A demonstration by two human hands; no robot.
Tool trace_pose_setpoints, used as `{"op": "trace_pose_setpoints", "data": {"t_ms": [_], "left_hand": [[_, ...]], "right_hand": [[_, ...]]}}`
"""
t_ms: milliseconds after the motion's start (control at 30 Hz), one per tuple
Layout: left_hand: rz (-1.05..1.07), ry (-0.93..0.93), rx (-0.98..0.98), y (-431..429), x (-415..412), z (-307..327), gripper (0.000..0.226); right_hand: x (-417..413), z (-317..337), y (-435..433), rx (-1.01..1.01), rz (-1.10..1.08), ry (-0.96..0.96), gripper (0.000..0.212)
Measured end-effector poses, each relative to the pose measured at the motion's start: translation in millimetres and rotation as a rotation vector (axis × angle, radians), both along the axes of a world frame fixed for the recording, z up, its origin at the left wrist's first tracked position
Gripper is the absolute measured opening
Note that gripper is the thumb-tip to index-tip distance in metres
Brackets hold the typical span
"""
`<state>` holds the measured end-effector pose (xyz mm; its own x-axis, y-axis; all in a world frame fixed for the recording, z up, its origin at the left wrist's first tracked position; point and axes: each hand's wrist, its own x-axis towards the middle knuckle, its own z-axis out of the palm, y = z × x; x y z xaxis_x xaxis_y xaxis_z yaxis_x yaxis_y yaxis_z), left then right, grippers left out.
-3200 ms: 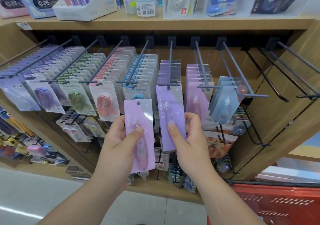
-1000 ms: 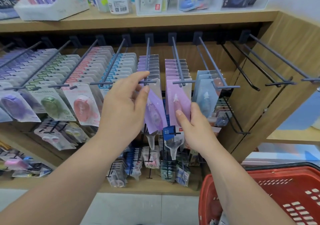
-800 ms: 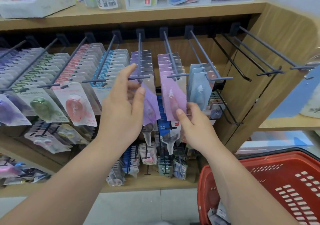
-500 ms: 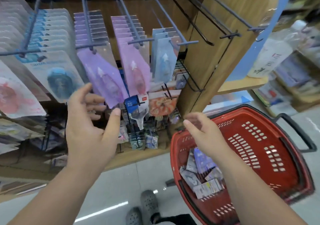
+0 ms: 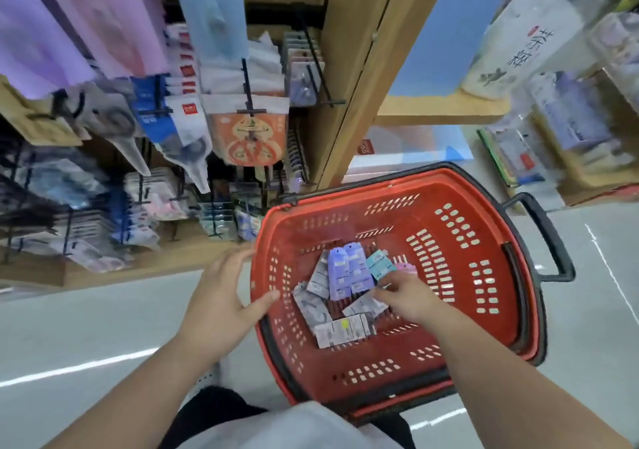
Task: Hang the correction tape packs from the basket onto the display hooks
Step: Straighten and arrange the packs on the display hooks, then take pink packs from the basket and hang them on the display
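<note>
My right hand is down inside the red basket, fingers curled onto the correction tape packs. Through the blur I cannot tell whether they grip one. My left hand is spread open, thumb at the basket's left rim. The packs lie heaped on the basket floor, nearer its left wall. Display hooks jut out beyond its far rim.
</note>
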<state>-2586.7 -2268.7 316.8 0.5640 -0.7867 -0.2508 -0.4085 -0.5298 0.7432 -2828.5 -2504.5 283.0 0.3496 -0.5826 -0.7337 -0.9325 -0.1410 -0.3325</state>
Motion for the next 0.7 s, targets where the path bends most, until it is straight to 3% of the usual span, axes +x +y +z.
{"op": "trace_pose_setpoints", "data": {"t_ms": [133,233,333,500,700], "left_hand": [[0.312,0.155,0.030,-1,-55,-37,0.096],[0.446,0.221,-0.006,-3,-89,-57,0.103],[0.522,0.154,0.010,-8,-106,-72,0.111],[0.571,0.008,0.087,-12,-114,-83,0.113],[0.547,-0.083,0.180,-12,-117,-85,0.114]], "right_hand": [[-22,-54,-41,0.134,0.158,0.051,0.040],[-30,-94,-62,0.200,0.280,0.113,0.051],[-30,-135,-69,0.245,0.400,0.196,0.054],[-18,-190,-57,0.255,0.497,0.236,0.019],[-13,-219,-37,0.237,0.748,0.339,0.044]]}}
